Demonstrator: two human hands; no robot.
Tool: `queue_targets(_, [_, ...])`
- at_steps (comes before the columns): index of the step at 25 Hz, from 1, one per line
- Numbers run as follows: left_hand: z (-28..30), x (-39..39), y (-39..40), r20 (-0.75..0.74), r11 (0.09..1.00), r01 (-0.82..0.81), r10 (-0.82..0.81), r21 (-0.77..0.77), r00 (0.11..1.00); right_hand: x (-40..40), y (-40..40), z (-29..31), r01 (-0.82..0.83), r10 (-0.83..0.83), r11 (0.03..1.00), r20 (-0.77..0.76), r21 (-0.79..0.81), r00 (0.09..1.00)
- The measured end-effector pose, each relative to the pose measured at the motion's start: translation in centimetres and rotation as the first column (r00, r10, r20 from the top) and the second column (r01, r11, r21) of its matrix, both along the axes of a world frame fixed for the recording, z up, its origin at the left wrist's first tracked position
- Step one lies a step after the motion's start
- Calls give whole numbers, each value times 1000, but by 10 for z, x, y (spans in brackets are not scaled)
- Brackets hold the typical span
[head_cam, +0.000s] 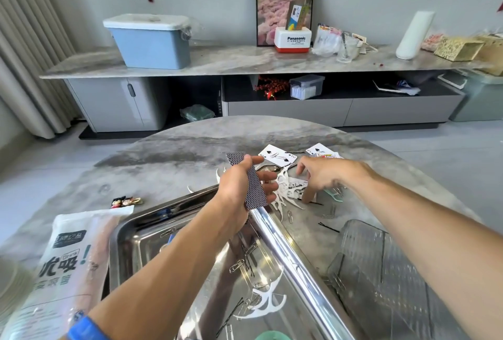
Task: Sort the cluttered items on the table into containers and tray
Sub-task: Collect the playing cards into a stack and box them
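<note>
Here the left hand clamps a stack of playing cards above the steel tray rim; at three o'clock the right hand, fingers apart, touches floss picks.

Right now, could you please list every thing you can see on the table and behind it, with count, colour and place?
playing cards in hand: small stack, dark patterned backs, in the left hand
face-up cards: at least two, white, far side of table
floss picks: several, white, piled mid-table; more in tray
steel tray: one, silver, near left, holding paper clips and hairpins
mesh basket: one, grey, near right
straw packet: one, white, left edge
small figures: colourful, count unclear, left of tray
blue bin: one, on the sideboard
left hand: grips the cards
right hand: open, fingers reaching into the pile
</note>
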State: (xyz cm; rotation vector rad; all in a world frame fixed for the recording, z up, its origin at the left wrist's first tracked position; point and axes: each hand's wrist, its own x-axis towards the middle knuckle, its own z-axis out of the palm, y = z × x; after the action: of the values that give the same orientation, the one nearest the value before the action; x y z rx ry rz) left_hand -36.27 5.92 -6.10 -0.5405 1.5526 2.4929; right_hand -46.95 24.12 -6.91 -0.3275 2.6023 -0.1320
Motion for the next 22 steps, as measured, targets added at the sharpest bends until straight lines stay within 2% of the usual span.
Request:
queue_targets(6, [-6, 2, 7, -8, 1000, 15, -15, -11, 1000, 4, 15, -2, 10, 16, 986, 157, -165, 987])
queue_targets(10, [-7, 4, 12, -7, 996, -10, 9, -85, 1000, 18, 20, 31, 13, -15, 978, -4, -208, 1000])
queue_targets(13, [-3, 3, 29, -42, 980, -93, 87, -176, 995, 41, 22, 55, 102, -164, 918, -132, -384, 978])
queue_targets(16, [10, 1, 50, -72, 983, -34, 21, -178, 997, 70, 2, 54, -70, -155, 875, -414, -479, 897])
queue_targets(17, [15, 0, 56, -81, 989, -1, -11, -149, 997, 77, -4, 54, -128, -121, 855, -433, -502, 893])
queue_targets(18, [19, -2, 61, -85, 994, 10, -20, -110, 996, 80, -7, 55, -158, -67, 829, -375, -537, 924])
queue_targets(20, [20, -9, 60, -47, 996, -48, 44, -76, 998, 73, 2, 61, -103, 75, 736, -71, -669, 995])
queue_targets(21, [19, -12, 56, -21, 994, -88, 87, -72, 996, 64, 12, 62, -28, 73, 686, 31, -727, 997])
queue_targets(22, [18, -15, 51, -3, 991, -115, 115, -63, 993, 51, 21, 59, 53, -6, 651, 65, -757, 998])
